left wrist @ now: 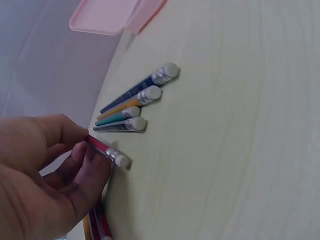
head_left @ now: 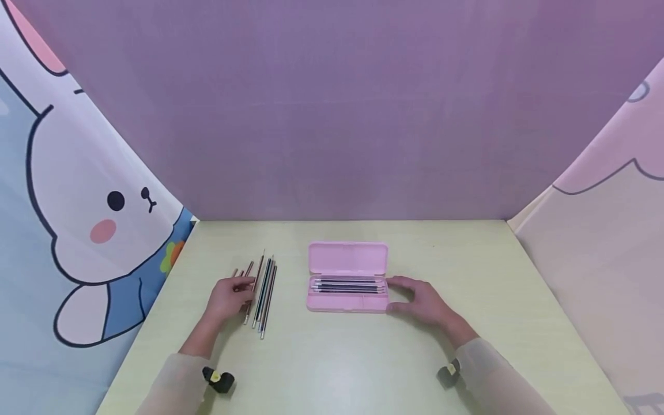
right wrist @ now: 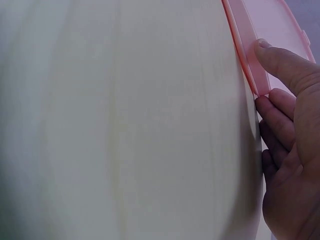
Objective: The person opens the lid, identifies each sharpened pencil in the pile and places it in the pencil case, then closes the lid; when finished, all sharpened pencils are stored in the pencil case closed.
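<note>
My left hand [head_left: 228, 297] pinches a red pencil [left wrist: 98, 143] between thumb and fingers; its white eraser end sticks out toward the wrist camera. Beside it, to the right, several pencils [head_left: 267, 297] lie side by side on the table, erasers toward me. More pencils [left wrist: 100, 222] lie partly hidden behind the left hand. A pink pencil case [head_left: 324, 302] stands with its lid raised, and several dark pencils [head_left: 349, 286] lie in its rear compartment. My right hand [head_left: 422, 300] touches the case's right end with thumb and forefinger spread apart.
The pale wooden table [head_left: 337, 369] runs back to a purple panel [head_left: 353, 115]. A cloth with a cartoon rabbit [head_left: 88, 230] hangs along the left side, a pink and cream cloth [head_left: 612, 230] along the right. Both sleeves carry small black wrist devices [head_left: 220, 380].
</note>
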`<action>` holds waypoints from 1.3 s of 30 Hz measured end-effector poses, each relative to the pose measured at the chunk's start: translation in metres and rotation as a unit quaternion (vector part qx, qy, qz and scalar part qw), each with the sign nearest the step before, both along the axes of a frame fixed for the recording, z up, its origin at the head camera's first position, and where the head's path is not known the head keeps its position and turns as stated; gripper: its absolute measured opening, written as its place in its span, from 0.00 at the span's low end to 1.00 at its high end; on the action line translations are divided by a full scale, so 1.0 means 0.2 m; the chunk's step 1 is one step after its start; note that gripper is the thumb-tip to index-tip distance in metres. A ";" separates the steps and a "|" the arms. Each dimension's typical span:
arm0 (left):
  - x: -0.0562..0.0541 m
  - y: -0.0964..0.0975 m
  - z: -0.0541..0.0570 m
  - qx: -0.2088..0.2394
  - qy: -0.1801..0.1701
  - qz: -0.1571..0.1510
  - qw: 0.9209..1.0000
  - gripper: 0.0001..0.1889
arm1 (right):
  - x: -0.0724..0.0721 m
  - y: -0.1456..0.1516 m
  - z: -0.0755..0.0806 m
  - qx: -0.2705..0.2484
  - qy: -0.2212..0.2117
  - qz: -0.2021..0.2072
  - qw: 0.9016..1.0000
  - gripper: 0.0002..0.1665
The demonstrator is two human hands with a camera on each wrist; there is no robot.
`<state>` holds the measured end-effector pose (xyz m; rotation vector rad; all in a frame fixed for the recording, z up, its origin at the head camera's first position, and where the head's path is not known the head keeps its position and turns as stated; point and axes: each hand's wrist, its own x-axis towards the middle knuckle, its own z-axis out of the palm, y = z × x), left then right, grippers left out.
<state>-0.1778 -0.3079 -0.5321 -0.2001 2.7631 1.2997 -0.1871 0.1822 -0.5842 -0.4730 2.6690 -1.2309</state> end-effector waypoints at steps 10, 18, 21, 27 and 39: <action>0.00 0.07 0.12 0.095 -0.002 -0.043 0.995 0.19 | 0.02 -0.01 0.00 0.000 -0.017 -0.011 1.000 0.40; -0.05 0.24 0.23 0.032 0.032 -0.147 0.988 0.15 | 0.02 -0.01 0.02 -0.002 -0.017 -0.012 1.000 0.40; -0.09 0.34 0.25 0.002 0.038 -0.188 0.981 0.15 | 0.02 -0.01 0.02 -0.001 -0.016 -0.012 1.000 0.40; -0.16 0.53 0.23 -0.026 0.069 -0.284 0.956 0.14 | 0.02 0.00 0.01 -0.002 -0.013 -0.015 1.000 0.40; -0.25 0.82 0.11 -0.142 0.075 -0.327 0.931 0.15 | 0.02 -0.01 0.00 0.001 -0.015 -0.012 1.000 0.40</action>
